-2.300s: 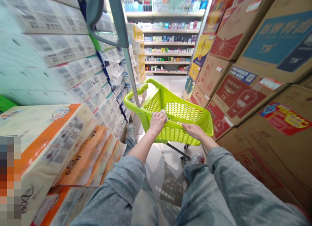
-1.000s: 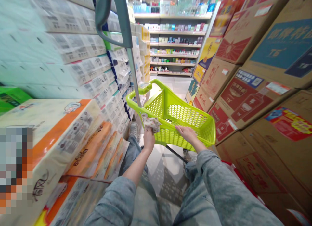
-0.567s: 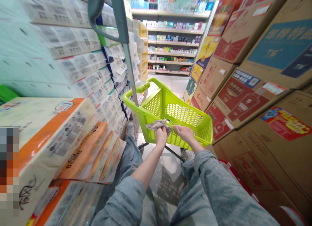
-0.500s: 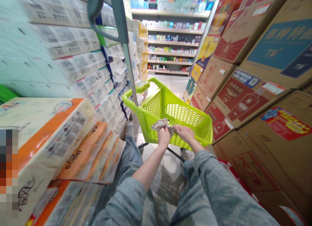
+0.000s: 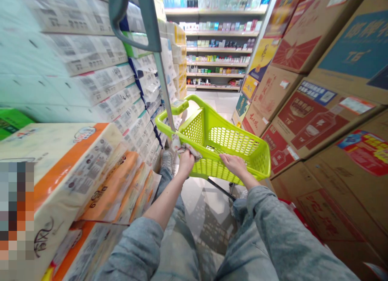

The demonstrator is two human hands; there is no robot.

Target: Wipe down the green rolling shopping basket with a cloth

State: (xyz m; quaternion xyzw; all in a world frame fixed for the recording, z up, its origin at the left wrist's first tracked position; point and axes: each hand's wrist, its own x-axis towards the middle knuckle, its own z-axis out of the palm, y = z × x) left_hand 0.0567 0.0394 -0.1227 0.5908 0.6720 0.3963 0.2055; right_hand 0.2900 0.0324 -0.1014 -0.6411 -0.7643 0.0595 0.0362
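Note:
A lime-green shopping basket cart [image 5: 236, 136] with perforated walls stands in front of me. My left hand [image 5: 186, 164] is closed around a crumpled, pale patterned cloth [image 5: 194, 151] and presses it on the basket's near rim, close to the handle end. Farther right along the same rim, my right hand [image 5: 234, 164] is closed over the edge, its fingers curled round the green plastic. A grey metal pole [image 5: 165, 87] with a dark grey loop handle rises at the basket's left end.
Stacked tissue packs [image 5: 103, 87] line the left side, with orange and cream packs [image 5: 91, 168] nearer to me. Printed cardboard cartons [image 5: 327, 131] are piled on the right. Shelves of small boxed goods [image 5: 218, 50] stand behind the cart, across the tiled floor [image 5: 200, 196].
My left hand has slid left along the rim with the cloth, toward the handle end. My right hand keeps to the rim, now apart from the cloth. The view has shifted slightly.

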